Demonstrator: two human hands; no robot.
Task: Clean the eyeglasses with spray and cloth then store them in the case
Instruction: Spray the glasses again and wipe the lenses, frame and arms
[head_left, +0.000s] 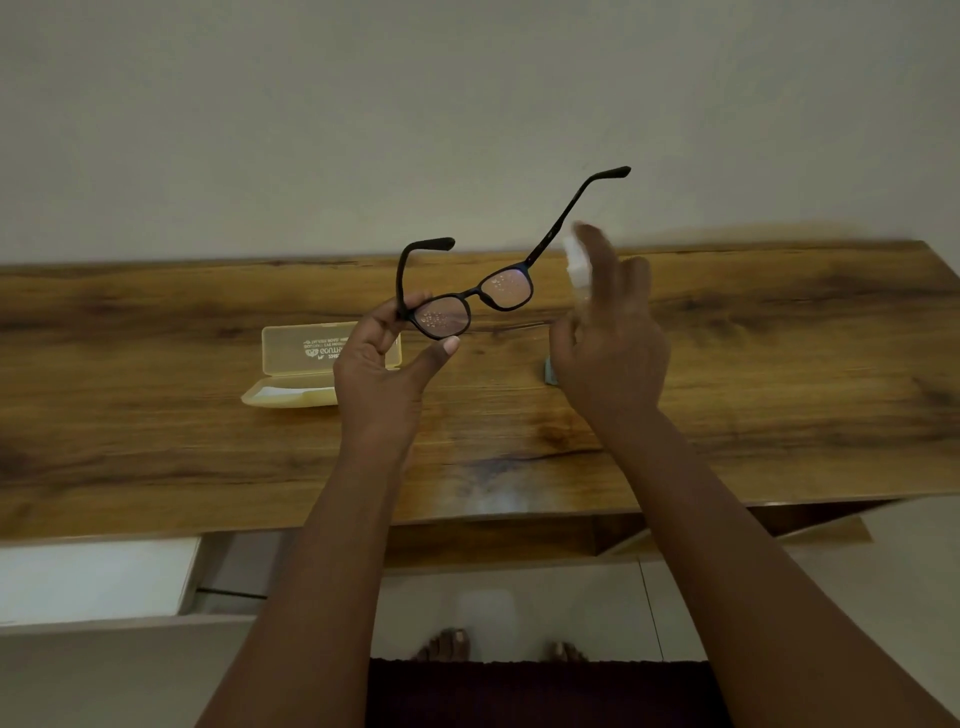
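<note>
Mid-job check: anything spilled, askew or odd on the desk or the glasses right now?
Only spray droplets beading on both lenses of the eyeglasses, expected before wiping. A pale hazy patch on the table near its front edge could be overspray or glare; I cannot tell. The case lies open.

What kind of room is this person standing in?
Probably a home: a wood-grain table against a plain wall, a tiled floor, and bare feet.

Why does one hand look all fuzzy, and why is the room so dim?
In the head view the right hand and the white bottle it holds are smeared by motion blur; the left hand and glasses are sharp, droplets showing on the lenses; the light is dim and warm, with a pale glare patch on the table.
</note>
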